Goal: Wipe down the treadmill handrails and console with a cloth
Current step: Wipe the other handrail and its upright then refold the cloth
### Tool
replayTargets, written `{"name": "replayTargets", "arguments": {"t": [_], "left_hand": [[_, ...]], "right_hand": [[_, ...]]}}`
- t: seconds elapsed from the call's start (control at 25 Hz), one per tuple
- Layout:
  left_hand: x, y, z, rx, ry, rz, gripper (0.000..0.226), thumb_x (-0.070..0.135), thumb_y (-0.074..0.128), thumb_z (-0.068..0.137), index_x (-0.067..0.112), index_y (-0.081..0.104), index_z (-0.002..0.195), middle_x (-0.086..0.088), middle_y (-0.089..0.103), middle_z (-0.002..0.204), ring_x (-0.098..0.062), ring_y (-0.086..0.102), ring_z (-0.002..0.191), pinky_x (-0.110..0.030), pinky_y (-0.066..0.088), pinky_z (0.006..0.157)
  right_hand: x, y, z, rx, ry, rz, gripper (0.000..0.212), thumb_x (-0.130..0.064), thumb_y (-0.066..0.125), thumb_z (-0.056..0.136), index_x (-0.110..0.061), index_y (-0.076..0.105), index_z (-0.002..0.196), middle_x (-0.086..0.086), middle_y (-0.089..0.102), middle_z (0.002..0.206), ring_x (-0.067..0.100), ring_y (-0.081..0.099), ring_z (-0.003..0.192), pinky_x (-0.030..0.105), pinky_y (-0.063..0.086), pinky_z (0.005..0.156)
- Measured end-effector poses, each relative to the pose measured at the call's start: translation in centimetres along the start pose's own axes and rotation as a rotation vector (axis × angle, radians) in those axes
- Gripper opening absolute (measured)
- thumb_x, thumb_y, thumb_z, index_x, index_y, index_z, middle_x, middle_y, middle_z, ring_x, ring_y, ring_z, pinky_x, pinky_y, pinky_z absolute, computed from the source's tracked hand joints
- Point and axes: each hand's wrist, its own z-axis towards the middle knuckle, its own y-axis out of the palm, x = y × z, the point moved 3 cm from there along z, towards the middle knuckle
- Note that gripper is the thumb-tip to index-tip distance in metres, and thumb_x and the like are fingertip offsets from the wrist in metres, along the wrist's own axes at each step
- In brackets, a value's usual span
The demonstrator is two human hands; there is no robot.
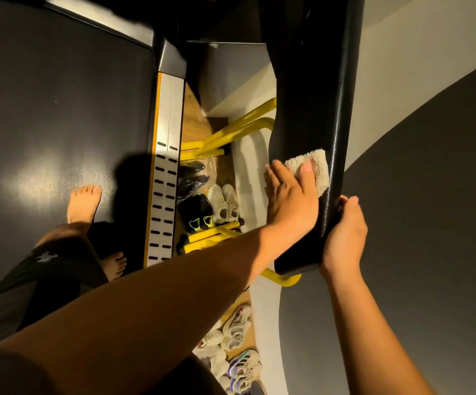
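Terry cloth (317, 163) sits under the flat left hand (290, 195); right hand (345, 235) grips the glossy handrail (316, 95).

1 view only: head-worn, wide-angle camera. It looks steeply down and slightly forward from the person's eye level. Nearest to the lens, right of centre: the left hand (291, 195) and right hand (345, 232) at the black handrail (310, 109). The treadmill belt (60, 95) lies farther below, at left. Straight lines bow strongly near the frame edges.
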Motion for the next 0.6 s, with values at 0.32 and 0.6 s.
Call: {"name": "replayTargets", "arguments": {"t": [0.32,0.6], "left_hand": [[2.0,-1.4,3.8,-0.004,-0.018,-0.031,0.061,0.040,0.013,0.104,0.015,-0.017,0.151,-0.013,-0.026,0.157,-0.022,-0.022,0.146,-0.040,-0.008,0.120],[1.7,-0.7,-0.2,0.005,0.045,0.118,0.076,0.059,0.010,0.096,0.015,-0.022,0.150,-0.001,-0.028,0.158,-0.010,-0.022,0.145,-0.035,-0.006,0.121]], "right_hand": [[-4.9,1.2,2.3,0.003,-0.085,-0.118,0.048,-0.050,0.022,0.095,-0.024,0.062,0.096,-0.003,0.064,0.093,0.011,0.059,0.087,0.032,0.045,0.077],[-5.2,1.8,2.2,-0.014,-0.114,-0.144,0.039,-0.035,0.028,0.102,-0.014,0.055,0.083,-0.001,0.058,0.077,0.007,0.052,0.069,0.035,0.041,0.070]]}}
